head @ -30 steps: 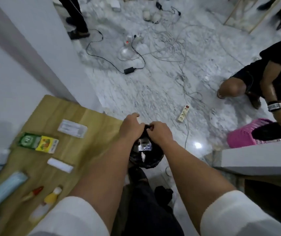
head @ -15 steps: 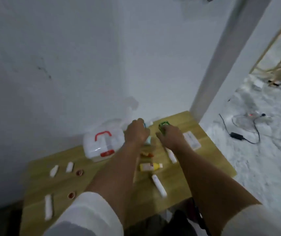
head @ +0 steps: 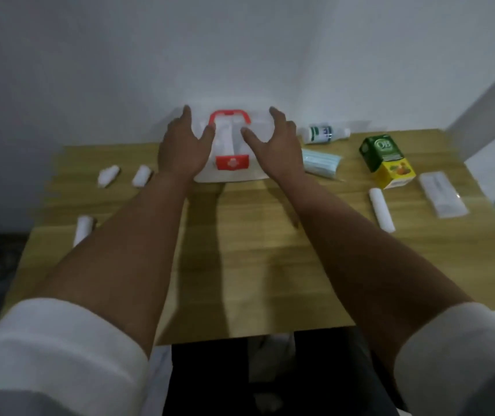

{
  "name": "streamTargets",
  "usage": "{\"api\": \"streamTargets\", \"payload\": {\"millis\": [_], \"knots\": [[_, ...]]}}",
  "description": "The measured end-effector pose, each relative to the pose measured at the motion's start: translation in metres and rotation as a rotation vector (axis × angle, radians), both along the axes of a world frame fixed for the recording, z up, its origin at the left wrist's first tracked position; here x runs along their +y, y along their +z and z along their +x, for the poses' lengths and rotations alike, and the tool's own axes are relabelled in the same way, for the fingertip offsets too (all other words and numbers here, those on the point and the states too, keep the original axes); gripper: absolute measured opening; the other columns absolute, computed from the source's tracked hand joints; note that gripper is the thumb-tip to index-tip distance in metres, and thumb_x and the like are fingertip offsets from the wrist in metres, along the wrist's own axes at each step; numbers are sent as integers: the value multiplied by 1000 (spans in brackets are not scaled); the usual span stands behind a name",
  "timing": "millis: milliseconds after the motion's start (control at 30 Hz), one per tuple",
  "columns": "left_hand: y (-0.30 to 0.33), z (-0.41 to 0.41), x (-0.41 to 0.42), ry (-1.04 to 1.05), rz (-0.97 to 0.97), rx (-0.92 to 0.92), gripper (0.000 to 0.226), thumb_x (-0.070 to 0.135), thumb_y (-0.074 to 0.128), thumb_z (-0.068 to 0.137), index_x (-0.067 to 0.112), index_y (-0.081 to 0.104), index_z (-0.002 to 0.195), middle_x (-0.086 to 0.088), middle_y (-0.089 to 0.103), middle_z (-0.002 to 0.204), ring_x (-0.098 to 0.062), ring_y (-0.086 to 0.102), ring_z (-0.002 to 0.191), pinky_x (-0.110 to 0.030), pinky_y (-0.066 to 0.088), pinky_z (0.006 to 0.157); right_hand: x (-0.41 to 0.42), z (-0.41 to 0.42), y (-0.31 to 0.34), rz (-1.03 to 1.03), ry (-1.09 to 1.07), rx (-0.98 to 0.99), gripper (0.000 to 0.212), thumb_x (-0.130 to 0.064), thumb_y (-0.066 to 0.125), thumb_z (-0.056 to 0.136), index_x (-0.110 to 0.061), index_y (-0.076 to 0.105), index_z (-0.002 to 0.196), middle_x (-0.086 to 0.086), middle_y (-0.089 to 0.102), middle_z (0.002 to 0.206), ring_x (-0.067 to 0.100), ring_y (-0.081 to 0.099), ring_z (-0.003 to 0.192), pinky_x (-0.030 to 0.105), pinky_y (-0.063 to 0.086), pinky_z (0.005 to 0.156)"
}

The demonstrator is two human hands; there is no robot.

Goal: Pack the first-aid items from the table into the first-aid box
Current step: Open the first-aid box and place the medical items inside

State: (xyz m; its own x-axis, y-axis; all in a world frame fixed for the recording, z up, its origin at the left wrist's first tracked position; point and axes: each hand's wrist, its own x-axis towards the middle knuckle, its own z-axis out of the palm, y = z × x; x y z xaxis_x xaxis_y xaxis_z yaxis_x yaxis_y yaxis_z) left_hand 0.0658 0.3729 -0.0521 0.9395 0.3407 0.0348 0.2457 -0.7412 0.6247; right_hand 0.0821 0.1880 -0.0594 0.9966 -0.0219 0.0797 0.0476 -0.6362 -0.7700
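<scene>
A white first-aid box (head: 230, 172) with a red handle and red latch stands shut at the back of the wooden table (head: 240, 250), against the wall. My left hand (head: 181, 148) is open at its left side and my right hand (head: 274, 145) is open at its right side, fingers spread over the lid; whether they touch it is unclear. White bandage rolls (head: 142, 175) lie left of the box, and another roll (head: 382, 209) lies at the right. A mask pack (head: 322, 162), a white bottle (head: 324, 134) and a green-yellow carton (head: 385, 160) lie to the right.
A flat white sachet (head: 442, 198) lies near the table's right edge. The white wall rises right behind the box. Another roll (head: 82, 229) sits at the left edge, partly behind my left forearm. My dark-clothed legs show below the table's front edge.
The view swung from the floor to the table. Both hands left the small items and now flank the first-aid box, which is centred in view.
</scene>
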Motion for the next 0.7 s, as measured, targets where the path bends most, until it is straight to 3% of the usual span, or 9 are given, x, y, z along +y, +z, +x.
{"api": "streamTargets", "payload": {"millis": [267, 433, 567, 700], "knots": [[-11, -50, -7, 22, 61, -96, 78, 62, 41, 100, 18, 26, 163, -13, 34, 164, -33, 35, 148, -44, 34, 114, -14, -40, 9, -141, 107, -60, 88, -60, 63, 94, -8, 35, 159, 11, 40, 163, 28, 38, 149, 37, 33, 117], [-1, -119, -12, 1, -80, -113, 74, 56, 59, 96, 10, 34, 149, -18, 51, 149, -37, 53, 132, -37, 43, 94, -22, -110, 14, -222, 127, -40, 89, -61, 61, 95, -4, 34, 158, 16, 40, 161, 33, 40, 147, 40, 34, 117], [0, -166, -20, -48, -96, -81, 81, 59, 57, 96, 12, 29, 156, -16, 41, 159, -36, 44, 141, -43, 42, 106, -31, -156, 8, -262, 103, -57, 88, -65, 56, 95, -4, 37, 156, 20, 47, 155, 36, 45, 141, 42, 40, 110], [-3, -207, -20, -136, -57, -67, 93, 64, 56, 95, 15, 17, 164, -8, 22, 170, -31, 27, 153, -44, 29, 117, -32, -194, 3, -323, 71, -187, 77, -63, 51, 98, -13, 39, 154, 19, 45, 153, 38, 48, 137, 47, 44, 106]]}}
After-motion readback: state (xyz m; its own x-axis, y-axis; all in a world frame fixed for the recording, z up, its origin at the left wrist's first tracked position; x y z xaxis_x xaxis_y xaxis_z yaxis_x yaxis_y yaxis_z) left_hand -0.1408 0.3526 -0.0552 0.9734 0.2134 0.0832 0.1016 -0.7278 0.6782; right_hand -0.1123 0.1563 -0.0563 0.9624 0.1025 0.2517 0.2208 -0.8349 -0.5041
